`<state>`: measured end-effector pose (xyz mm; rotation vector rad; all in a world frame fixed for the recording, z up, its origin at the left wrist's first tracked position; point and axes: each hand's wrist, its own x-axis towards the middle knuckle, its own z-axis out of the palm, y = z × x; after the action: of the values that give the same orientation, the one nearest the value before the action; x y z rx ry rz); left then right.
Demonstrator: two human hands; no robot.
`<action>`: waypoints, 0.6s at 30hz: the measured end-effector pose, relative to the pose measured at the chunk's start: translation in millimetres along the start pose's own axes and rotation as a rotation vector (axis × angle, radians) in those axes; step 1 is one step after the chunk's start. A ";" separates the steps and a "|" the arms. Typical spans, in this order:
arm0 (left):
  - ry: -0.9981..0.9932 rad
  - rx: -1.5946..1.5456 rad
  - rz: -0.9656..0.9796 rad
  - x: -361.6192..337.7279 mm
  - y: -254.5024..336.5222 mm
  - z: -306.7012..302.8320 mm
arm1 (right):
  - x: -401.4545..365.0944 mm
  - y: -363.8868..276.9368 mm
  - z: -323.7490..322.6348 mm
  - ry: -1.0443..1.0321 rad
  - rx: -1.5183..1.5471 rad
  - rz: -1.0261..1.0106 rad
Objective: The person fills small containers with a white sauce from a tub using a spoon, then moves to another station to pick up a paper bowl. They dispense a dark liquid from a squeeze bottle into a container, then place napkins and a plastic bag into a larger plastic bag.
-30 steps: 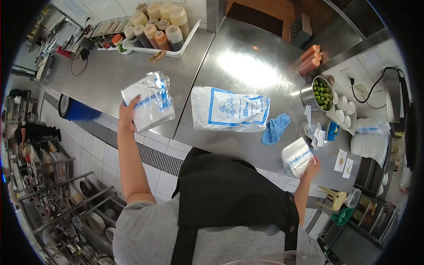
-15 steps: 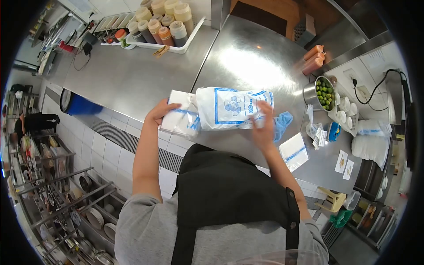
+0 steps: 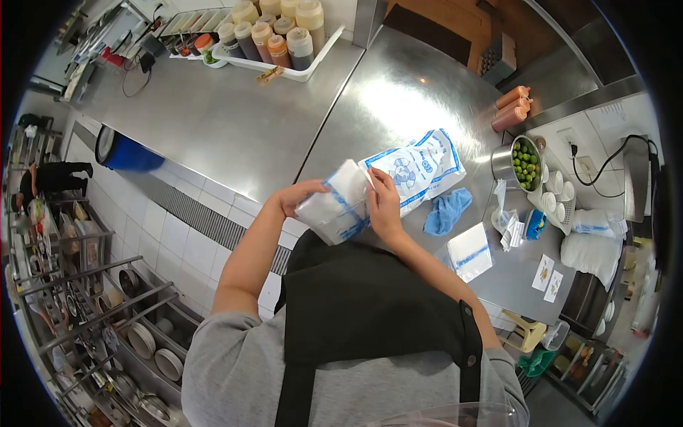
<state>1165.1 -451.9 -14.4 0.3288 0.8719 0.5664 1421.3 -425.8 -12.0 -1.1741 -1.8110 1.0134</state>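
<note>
A pack of folded white plastic bags with blue print is held up at the counter's front edge, close to the black apron. My left hand is closed on its left side. At the pack's right edge, my right hand has its fingers closed on the plastic. Just behind my right hand, a larger white bag with blue "ECO bag" print lies flat and slanted on the steel counter. A crumpled blue cloth lies to the right of that bag.
Another white pack with a blue stripe lies near the front edge. A metal pot of green limes stands at right, with orange sauce bottles beyond. A white tray holds several squeeze bottles. Another person stands far left.
My right hand has moved left from the ECO bag to the pack. The pack is tilted and nearer my body. The ECO bag now lies flatter and slanted, and the blue cloth shows more.
</note>
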 end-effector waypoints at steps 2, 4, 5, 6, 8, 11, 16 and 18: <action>-0.172 0.095 0.026 5.5 -1.9 7.1 | 6.0 -2.2 0.3 0.051 0.006 0.025; -0.189 0.136 -0.035 9.8 4.1 16.1 | 11.2 1.5 -0.4 0.088 0.046 0.043; -0.199 0.158 -0.067 11.3 7.5 20.0 | 11.2 2.6 -2.1 0.108 0.064 0.052; -0.199 0.170 -0.096 12.6 10.3 22.2 | 9.7 3.3 -3.6 0.124 0.074 0.039; -0.197 0.192 -0.147 15.4 16.4 25.6 | 10.3 -5.4 -5.7 0.151 0.091 0.010; -0.208 0.360 -0.191 20.9 28.9 34.1 | 10.5 -4.9 -3.6 0.167 0.098 0.027; -0.140 0.468 -0.122 25.5 44.0 45.0 | -2.5 -25.4 -13.8 0.037 -0.350 -0.282; -0.165 0.331 -0.002 29.7 38.9 34.7 | -11.3 -30.2 -15.7 0.022 -0.464 -0.350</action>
<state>1195.0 -404.5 7.2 0.6658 0.8046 0.3856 1428.0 -441.2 19.7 -1.0623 -2.2061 0.3883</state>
